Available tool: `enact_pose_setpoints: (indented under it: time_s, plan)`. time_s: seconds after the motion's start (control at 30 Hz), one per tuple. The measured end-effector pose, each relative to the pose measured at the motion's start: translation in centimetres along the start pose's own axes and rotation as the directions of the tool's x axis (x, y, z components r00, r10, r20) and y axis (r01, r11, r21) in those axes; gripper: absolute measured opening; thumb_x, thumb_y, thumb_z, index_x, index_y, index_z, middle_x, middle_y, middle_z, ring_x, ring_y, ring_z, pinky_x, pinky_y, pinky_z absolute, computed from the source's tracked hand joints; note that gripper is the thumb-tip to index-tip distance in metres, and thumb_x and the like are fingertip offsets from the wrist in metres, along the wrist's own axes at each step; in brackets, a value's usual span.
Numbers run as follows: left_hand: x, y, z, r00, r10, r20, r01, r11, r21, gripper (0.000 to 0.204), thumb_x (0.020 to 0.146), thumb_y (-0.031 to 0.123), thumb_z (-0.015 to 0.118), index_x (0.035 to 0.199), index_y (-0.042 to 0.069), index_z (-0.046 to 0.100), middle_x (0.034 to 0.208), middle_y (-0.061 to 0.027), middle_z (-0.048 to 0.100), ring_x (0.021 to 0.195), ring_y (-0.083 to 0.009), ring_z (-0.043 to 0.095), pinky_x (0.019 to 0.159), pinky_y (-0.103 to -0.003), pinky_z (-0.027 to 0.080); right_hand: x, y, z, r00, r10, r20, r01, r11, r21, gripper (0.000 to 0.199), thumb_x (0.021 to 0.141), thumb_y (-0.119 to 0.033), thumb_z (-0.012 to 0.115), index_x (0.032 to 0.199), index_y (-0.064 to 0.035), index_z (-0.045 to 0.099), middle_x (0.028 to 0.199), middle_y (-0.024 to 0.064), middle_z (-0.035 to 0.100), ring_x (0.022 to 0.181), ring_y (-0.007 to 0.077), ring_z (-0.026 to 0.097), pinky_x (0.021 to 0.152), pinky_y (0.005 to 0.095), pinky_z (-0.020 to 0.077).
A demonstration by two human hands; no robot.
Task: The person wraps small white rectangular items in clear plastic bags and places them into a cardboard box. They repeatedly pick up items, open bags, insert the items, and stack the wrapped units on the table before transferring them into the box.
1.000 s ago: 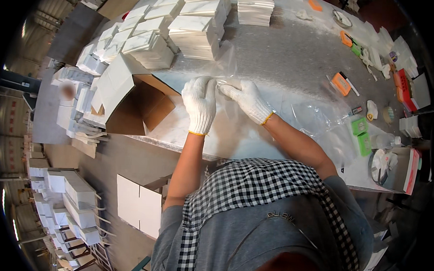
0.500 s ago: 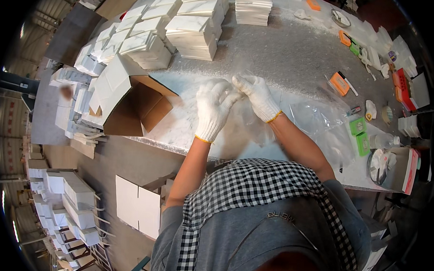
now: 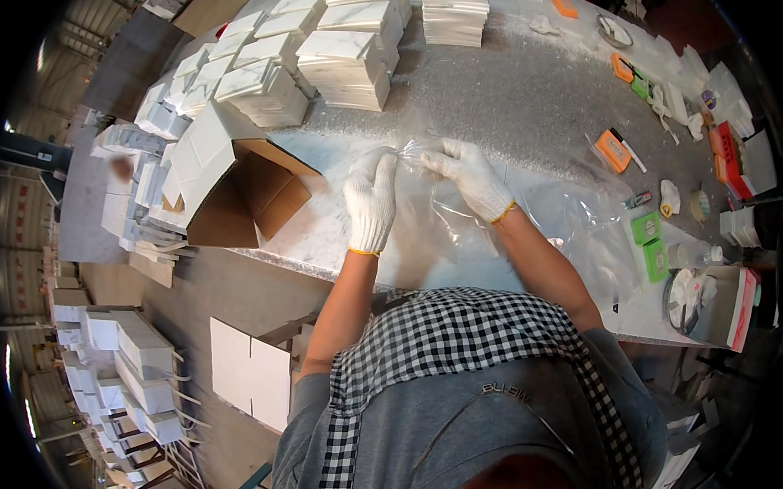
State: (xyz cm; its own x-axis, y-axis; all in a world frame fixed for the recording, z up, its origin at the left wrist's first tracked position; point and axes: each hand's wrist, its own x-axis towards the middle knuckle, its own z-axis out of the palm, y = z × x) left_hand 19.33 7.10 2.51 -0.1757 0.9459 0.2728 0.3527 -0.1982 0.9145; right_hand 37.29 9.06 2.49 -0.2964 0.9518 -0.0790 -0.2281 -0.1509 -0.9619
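Both my hands wear white knit gloves. My left hand (image 3: 371,201) and my right hand (image 3: 465,174) pinch the upper edge of a clear plastic bag (image 3: 461,234) between them. The bag hangs down over a white marble slab (image 3: 325,169) that lies flat on the grey worktable (image 3: 535,94). An open white cardboard box (image 3: 238,183) with a brown inside lies on its side just left of my left hand, its mouth facing the slab.
Stacks of white marble tiles (image 3: 338,57) stand at the back of the table. Orange (image 3: 615,149) and green (image 3: 650,245) small tools, tape and small boxes lie on the right. Flat and stacked white cartons (image 3: 137,356) sit on the floor at the left.
My hands have shifted slightly right and up, and now hold the bag's top edge closer together; the bag lies more spread out over the slab.
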Motion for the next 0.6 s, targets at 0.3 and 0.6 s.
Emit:
enact_pose_setpoints:
  time_s: [0.3,0.6]
  plan:
    - [-0.8,-1.1,1.1,0.992,-0.072,-0.104,0.067,0.996,-0.053,0.024,0.095,0.013,0.063,0.105,-0.008,0.071,0.100,-0.0106,0.072,0.093,-0.0152,0.064,0.088,-0.029,0.050,-0.2,2.5,-0.8,0.997,0.058,-0.046,-0.057,0.998,0.029,0.027,0.095,-0.023,0.068,0.112,-0.0016,0.071,0.092,-0.0013,0.066,0.080,0.0067,0.057,0.077,0.0248,0.0481]
    - [0.0,-1.1,0.6,0.928,-0.352,-0.118,0.308,0.908,-0.286,0.024,0.092,0.017,0.064,0.098,-0.005,0.072,0.091,-0.0084,0.070,0.088,-0.0157,0.063,0.086,-0.029,0.049,-1.2,3.5,-1.2,0.998,-0.006,0.067,-0.015,0.951,0.308,0.021,0.098,-0.020,0.064,0.111,-0.0039,0.068,0.099,-0.0004,0.066,0.090,0.0090,0.060,0.085,0.0263,0.0485]
